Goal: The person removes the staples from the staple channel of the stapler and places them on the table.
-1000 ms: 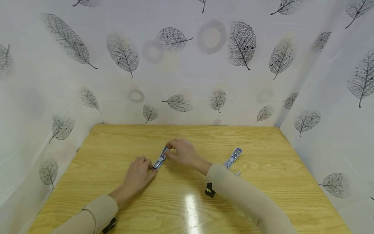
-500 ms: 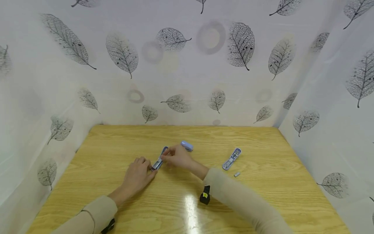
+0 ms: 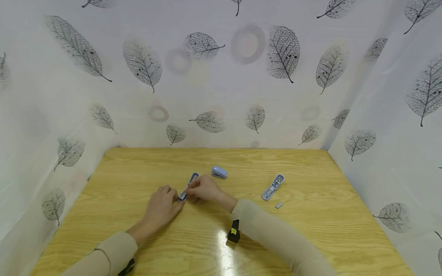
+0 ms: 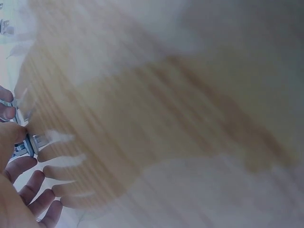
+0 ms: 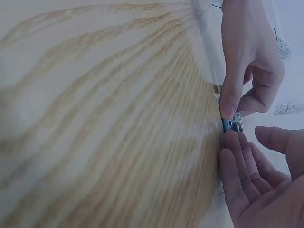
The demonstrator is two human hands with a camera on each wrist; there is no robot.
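Observation:
A blue-and-silver stapler (image 3: 183, 196), opened out flat, lies slanted on the wooden table, left of centre. My left hand (image 3: 160, 207) pinches its near end between thumb and fingers; the left wrist view shows this end of the stapler (image 4: 29, 144) between them. From the right, my right hand (image 3: 203, 188) reaches over the stapler's middle and covers part of it. In the right wrist view the right hand's fingers (image 5: 231, 137) touch the stapler's metal part (image 5: 235, 124), the thumb standing apart from them.
Beyond the right hand sits a closed lilac-blue stapler (image 3: 219, 172). Another opened stapler (image 3: 272, 187) lies to the right, with a small grey strip (image 3: 279, 206) just in front of it. Leaf-printed white sheeting (image 3: 221, 84) rises along the table's back and sides.
My right hand has slid from the stapler's far end down toward my left hand, uncovering the closed lilac-blue stapler behind it. My left hand has stayed at the near end.

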